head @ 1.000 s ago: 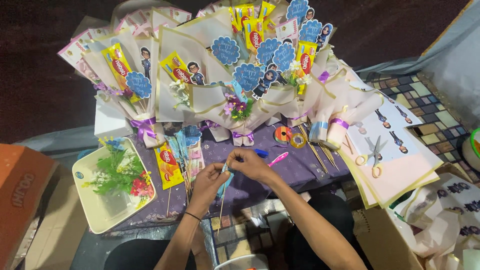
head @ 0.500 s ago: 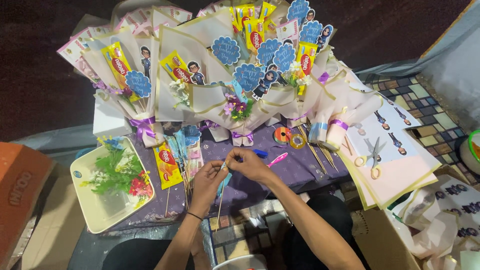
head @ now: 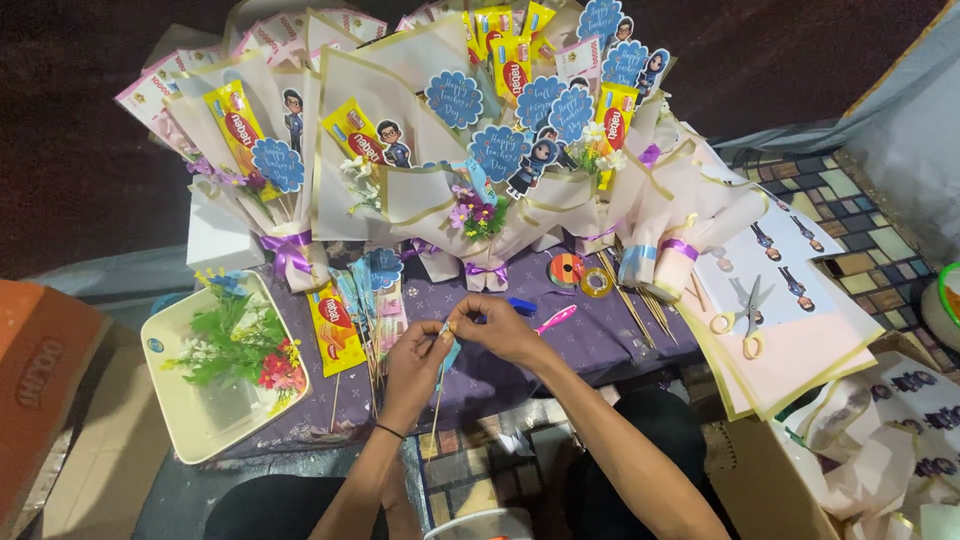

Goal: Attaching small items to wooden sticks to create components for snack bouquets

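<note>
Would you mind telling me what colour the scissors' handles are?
The scissors have yellow handles, shown in the head view.

Item btwn left hand (head: 415,362) & right hand (head: 497,328) hidden (too small).

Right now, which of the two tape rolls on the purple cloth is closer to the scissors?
The clear yellowish roll: it lies right of the orange roll, touching or nearly so, on the side toward the yellow-handled scissors.

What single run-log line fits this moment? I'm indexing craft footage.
left hand: pinching thin wooden skewer | right hand: pinching small blue piece at skewer top | nearby: pink craft knife, scissors | table: wrapped snack bouquets
</note>
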